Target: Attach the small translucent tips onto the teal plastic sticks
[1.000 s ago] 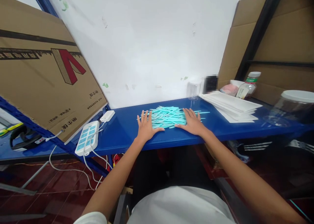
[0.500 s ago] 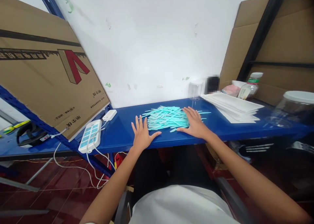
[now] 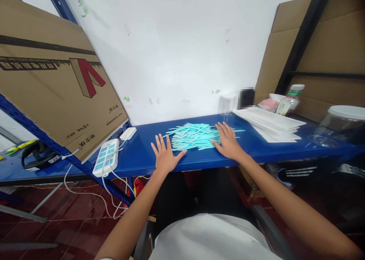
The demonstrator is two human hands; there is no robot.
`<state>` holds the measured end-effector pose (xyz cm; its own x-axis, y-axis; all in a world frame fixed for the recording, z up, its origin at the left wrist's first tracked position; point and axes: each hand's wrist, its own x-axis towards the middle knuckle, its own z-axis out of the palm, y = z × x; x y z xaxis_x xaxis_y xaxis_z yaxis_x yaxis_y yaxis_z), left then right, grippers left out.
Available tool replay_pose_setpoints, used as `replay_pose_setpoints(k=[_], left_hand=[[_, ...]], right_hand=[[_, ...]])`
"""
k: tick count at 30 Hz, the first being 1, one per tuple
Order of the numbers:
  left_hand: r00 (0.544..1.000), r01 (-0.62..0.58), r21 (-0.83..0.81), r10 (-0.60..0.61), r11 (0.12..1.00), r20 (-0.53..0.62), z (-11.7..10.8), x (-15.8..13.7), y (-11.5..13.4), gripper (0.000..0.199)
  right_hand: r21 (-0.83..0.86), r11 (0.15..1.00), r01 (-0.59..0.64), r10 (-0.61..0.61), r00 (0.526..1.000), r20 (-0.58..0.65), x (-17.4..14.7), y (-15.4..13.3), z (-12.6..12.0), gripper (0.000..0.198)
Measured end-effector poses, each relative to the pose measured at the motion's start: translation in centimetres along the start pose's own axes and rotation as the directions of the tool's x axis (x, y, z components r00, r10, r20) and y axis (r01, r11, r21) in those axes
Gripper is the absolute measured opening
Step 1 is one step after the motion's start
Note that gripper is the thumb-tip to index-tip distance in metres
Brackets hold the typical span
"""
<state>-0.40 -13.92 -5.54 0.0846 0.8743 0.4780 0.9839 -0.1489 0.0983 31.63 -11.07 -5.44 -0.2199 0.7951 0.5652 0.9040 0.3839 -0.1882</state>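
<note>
A heap of thin turquoise sticks lies on the blue table in front of me, some ends poking out to the left and right. My left hand is at the heap's left side, fingers spread, holding nothing. On the other side, my right hand rests with its fingers stretched out and its thumb at the heap's near right edge. It covers part of the sticks there. Whether either palm presses on the table I cannot tell.
A white power strip with cables lies at left, beside a large cardboard sheet. To the right are stacked white sheets, a clear jar, a bottle and a big white-lidded jar. A white wall stands behind.
My right hand has shifted slightly right and away from the sticks. The sticks at the near right edge sit closer to the heap. My left hand has barely moved.
</note>
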Motion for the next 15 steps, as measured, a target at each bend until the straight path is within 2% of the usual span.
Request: replay_pose_setpoints(k=[5,7,9,11,13,14,15], left_hand=[[1.000,0.018,-0.029,-0.019,0.999,-0.009,-0.9,0.5,0.6,0.112],[0.998,0.018,-0.054,-0.021,0.998,-0.062,-2.0,-0.1,1.4,0.105],[0.990,-0.017,-0.083,0.005,0.996,-0.140,-3.1,-2.2,2.0,0.089],[0.980,-0.109,-0.126,0.085,0.986,-0.182,-3.7,-6.2,1.8,0.066],[0.966,-0.214,-0.175,0.182,0.961,-0.182,-3.3,-11.6,0.5,0.042],[0.972,-0.226,-0.180,0.208,0.957,-0.111,-2.6,-14.4,-0.7,0.033],[0.988,-0.154,-0.162,0.155,0.975,-0.005,-1.8,-17.0,-2.0,0.030]], right_hand=[[0.017,0.999,-0.051,0.052,0.997,-0.058,0.7,-0.2,-0.4,0.068],[0.049,0.999,-0.013,0.018,0.994,-0.104,0.6,-0.8,-1.2,0.063],[0.085,0.995,0.061,-0.047,0.987,-0.155,-1.1,-1.4,-2.1,0.053],[0.118,0.984,0.132,-0.110,0.978,-0.175,-4.8,-1.7,-2.7,0.038],[0.173,0.968,0.185,-0.173,0.982,-0.081,-10.5,-1.6,-2.8,0.027],[0.194,0.970,0.147,-0.153,0.988,0.014,-13.7,-1.3,-2.6,0.026],[0.201,0.977,0.072,-0.095,0.990,0.106,-16.9,-0.9,-2.2,0.025]])
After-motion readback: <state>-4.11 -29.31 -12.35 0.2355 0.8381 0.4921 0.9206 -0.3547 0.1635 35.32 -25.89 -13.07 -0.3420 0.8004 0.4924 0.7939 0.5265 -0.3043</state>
